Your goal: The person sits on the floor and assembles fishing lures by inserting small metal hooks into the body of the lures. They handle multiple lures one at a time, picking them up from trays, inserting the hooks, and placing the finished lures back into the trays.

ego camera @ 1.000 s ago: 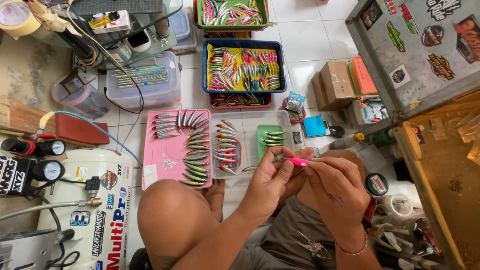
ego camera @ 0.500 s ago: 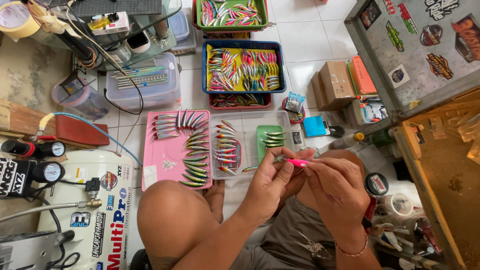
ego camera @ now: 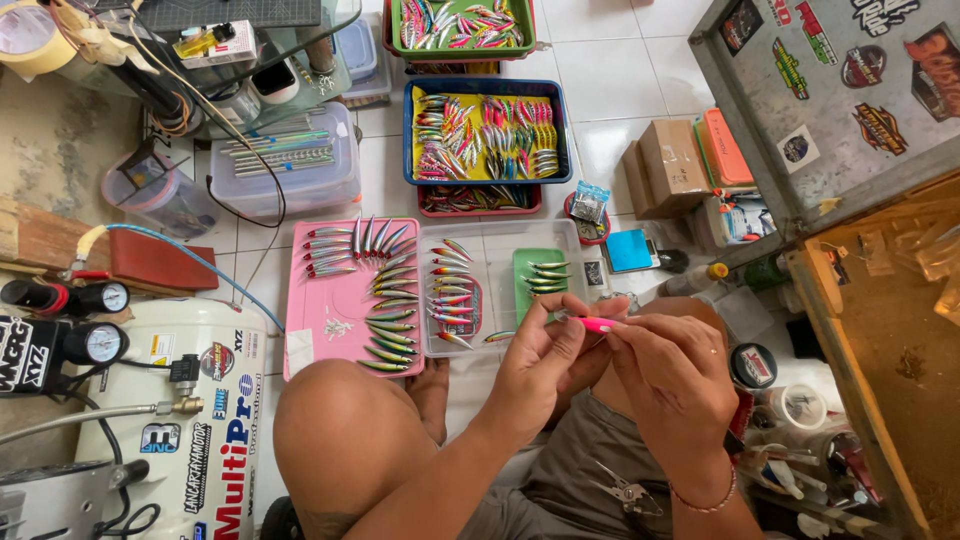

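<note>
pink lure held between two hands

pink fishing lure (ego camera: 600, 324) sits pinched between both hands above the person's lap. left hand (ego camera: 540, 365) has its grip closed on the lure's near end; right hand (ego camera: 672, 375) has its grip closed on the other end. just beyond lie a clear tray (ego camera: 500, 235) and a pink tray (ego camera: 330, 310) of painted lures on the tiled floor (ego camera: 610, 60).

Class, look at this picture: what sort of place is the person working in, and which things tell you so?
Probably a home workshop for making fishing lures: painted lures laid out on a pink tray, a blue bin heaped with more, and a white air compressor beside the floor-seated person.
</note>
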